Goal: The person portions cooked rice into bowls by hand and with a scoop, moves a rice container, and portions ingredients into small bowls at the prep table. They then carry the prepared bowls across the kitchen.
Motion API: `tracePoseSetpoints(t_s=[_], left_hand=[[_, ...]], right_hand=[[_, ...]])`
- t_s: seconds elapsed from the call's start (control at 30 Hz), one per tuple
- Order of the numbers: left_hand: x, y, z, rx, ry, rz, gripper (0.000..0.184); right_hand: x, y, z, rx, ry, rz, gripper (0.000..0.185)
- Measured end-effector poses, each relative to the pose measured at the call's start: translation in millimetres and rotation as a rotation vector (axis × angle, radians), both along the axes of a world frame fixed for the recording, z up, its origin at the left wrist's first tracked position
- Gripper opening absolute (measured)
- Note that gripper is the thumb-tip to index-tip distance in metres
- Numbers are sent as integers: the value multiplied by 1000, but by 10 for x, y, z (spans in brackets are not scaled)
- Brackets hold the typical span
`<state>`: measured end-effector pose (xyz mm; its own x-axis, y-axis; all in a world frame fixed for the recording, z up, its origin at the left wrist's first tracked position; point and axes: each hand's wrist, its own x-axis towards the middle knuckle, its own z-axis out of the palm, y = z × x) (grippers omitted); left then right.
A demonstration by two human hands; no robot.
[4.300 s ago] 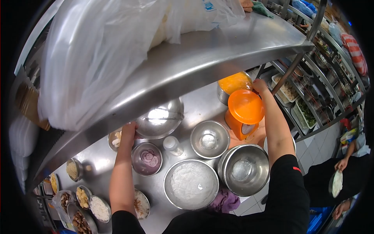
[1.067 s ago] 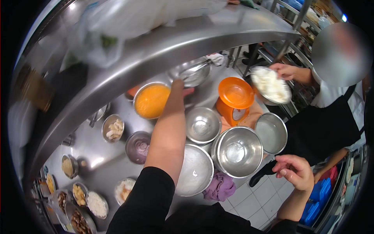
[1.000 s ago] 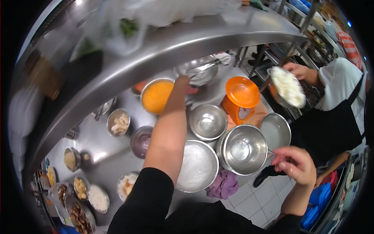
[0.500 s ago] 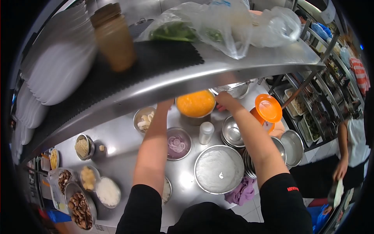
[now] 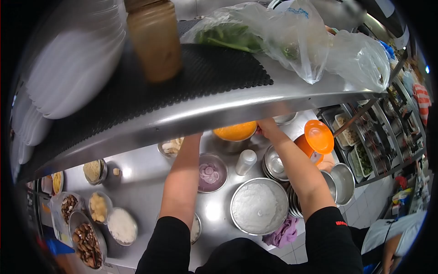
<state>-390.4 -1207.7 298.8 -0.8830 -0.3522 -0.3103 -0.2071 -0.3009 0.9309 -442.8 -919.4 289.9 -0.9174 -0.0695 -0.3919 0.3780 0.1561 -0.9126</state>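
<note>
A metal bowl of orange liquid (image 5: 235, 132) stands partly under the shelf edge. My right hand (image 5: 265, 127) is at its right rim, with the fingers partly hidden by the bowl and shelf. My left hand (image 5: 196, 136) is left of that bowl, mostly behind the shelf edge, so its fingers do not show. Below it sits a bowl of sliced purple onion (image 5: 210, 173). A white-capped shaker (image 5: 246, 161) stands between the onion and a large bowl of white powder (image 5: 259, 206). A bowl of pale pieces (image 5: 172, 146) lies beside my left wrist.
The steel shelf (image 5: 214, 113) crosses above the table, bearing plastic bags (image 5: 299, 39) and a brown jar (image 5: 155, 43). An orange scale (image 5: 318, 137) and stacked bowls stand right. Bowls of mushrooms (image 5: 86, 244) and white shreds (image 5: 122, 226) stand left. A co-worker (image 5: 388, 237) is at lower right.
The orange bowl went from the right side to the middle, then to the left, and now sits between my hands. My right hand has moved from the lower right to its rim. The co-worker has moved lower.
</note>
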Motion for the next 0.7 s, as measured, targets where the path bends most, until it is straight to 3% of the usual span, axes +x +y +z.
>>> tracePoseSetpoints(t_s=[0.23, 0.37, 0.53, 0.63, 0.7], left_hand=[[134, -58, 488, 82, 147, 111, 35], [280, -135, 837, 126, 226, 146, 34], [647, -338, 1238, 140, 289, 148, 33], [950, -604, 1408, 98, 301, 143, 32], [1147, -919, 1460, 42, 339, 9, 26]], right_hand=[[121, -104, 655, -63, 93, 46, 9], [220, -188, 1127, -129, 165, 96, 12], [460, -418, 1601, -364, 224, 71, 14], [364, -673, 1612, -270, 200, 210, 12], [335, -953, 1506, -239, 211, 290, 12]])
